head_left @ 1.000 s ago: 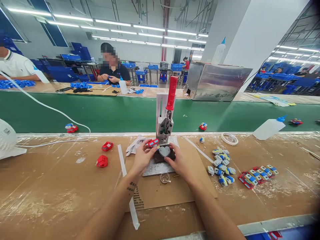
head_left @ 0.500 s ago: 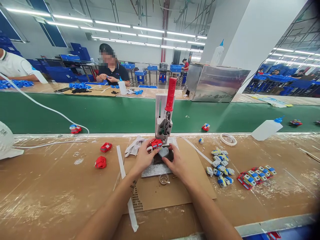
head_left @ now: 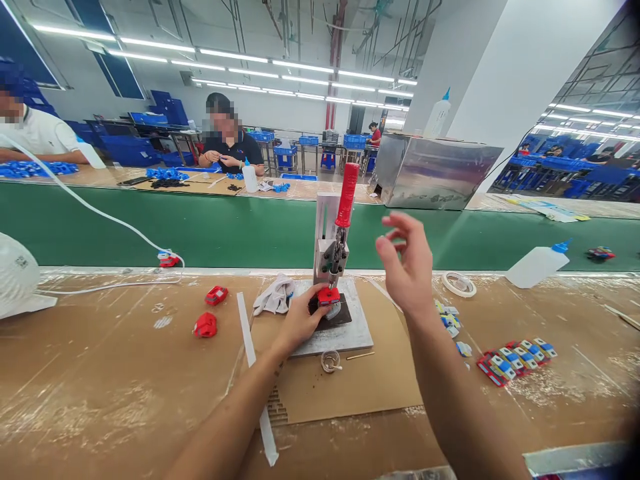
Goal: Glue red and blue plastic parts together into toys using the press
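Note:
A toggle press with a red handle (head_left: 347, 195) stands on a metal base plate (head_left: 361, 320) in the middle of the bench. Under its plunger lies a red toy part (head_left: 329, 296), above a grey round piece (head_left: 332, 311) on a dark pad. My left hand (head_left: 303, 316) grips the red part from the left with thumb and fingers. Raised in the air to the right of the press handle, my right hand (head_left: 407, 263) is empty, its fingers apart and slightly curled.
Two red parts (head_left: 205, 325) lie left. Blue-and-white pieces (head_left: 449, 320), a tape roll (head_left: 459, 285), a row of assembled pieces (head_left: 517, 360) and a glue bottle (head_left: 539, 264) are right. A small dish (head_left: 331, 361) sits in front. Co-workers sit beyond the green belt (head_left: 250, 230).
My right hand has left the fixture and risen to the right. My left hand has brought the red part over the grey piece, under the plunger. The view has shifted slightly.

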